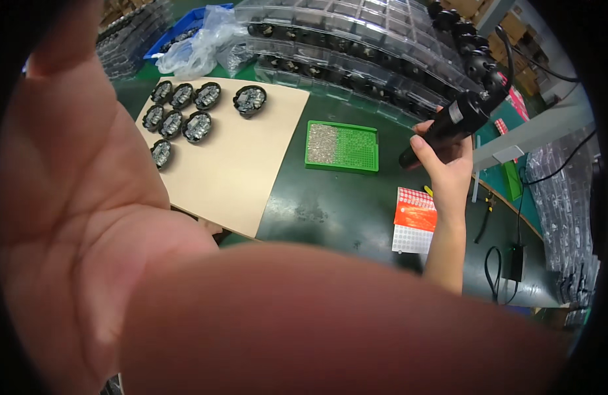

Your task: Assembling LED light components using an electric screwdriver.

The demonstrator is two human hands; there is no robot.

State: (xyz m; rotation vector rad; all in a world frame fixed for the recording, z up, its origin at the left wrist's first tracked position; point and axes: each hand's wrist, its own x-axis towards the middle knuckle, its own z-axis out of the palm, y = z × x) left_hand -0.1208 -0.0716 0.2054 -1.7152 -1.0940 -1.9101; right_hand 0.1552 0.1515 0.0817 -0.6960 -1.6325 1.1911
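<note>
The left hand (73, 217) was raised flat and wide open close to the camera, holding nothing, its forearm crossing the whole near part of the view. The right hand (449, 158) was closed around a black electric screwdriver (449, 125), tip angled down and left, held above the desk (330, 204) just right of the green tray (342, 146).

As for progress, eight round black housings (185, 115) lay on the tan board (244, 164) at the far left: seven bunched in a cluster, one (250, 100) set apart to their right. Whether any had been screwed together was too small to tell. None sat under the driver, so I judged the fastening was between pieces, with most of the board bare.

The tray held small silvery screws, heaped thickly in its left half and sparse on the right. Beyond it, stacked clear trays (356, 46) carried more black parts in their pockets. A blue bin (185, 29) at the far left held crumpled clear bags (202, 43). Near the right forearm lay a red and white sticker sheet (414, 220), and a black cable (495, 263) ran along the right edge of the desk.
</note>
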